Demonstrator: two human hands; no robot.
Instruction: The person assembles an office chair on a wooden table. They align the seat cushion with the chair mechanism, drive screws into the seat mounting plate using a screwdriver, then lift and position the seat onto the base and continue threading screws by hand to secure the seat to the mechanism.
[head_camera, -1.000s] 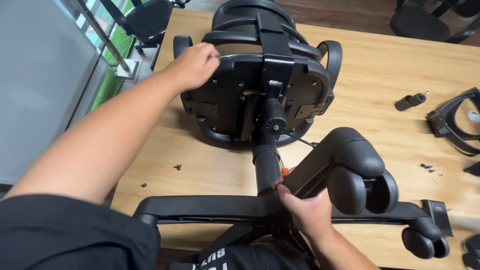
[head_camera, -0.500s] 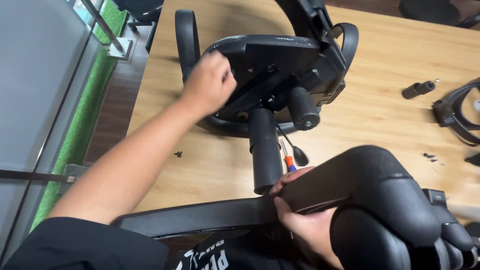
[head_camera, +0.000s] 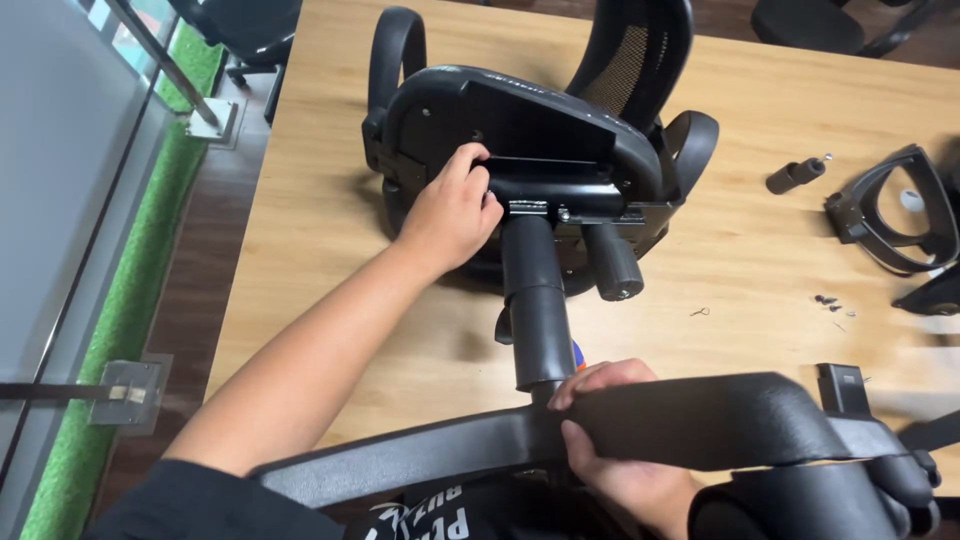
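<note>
2 hands (head_camera: 452, 212) (head_camera: 610, 440) gripping upturned chair (head_camera: 540, 130).

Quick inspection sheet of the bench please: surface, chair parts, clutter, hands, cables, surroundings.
Surface: wooden table, bare wood showing around the parts.
Job's things: office chair lying seat-underside up; black column sticking out toward the wheel base.
Clutter: small black cylinder, loose screws, spare armrest frame.
Hands: left hand on the seat mechanism; right hand gripping the wheel base.
Cables: nothing seen.
Surroundings: glass wall, green strip, another chair.
</note>
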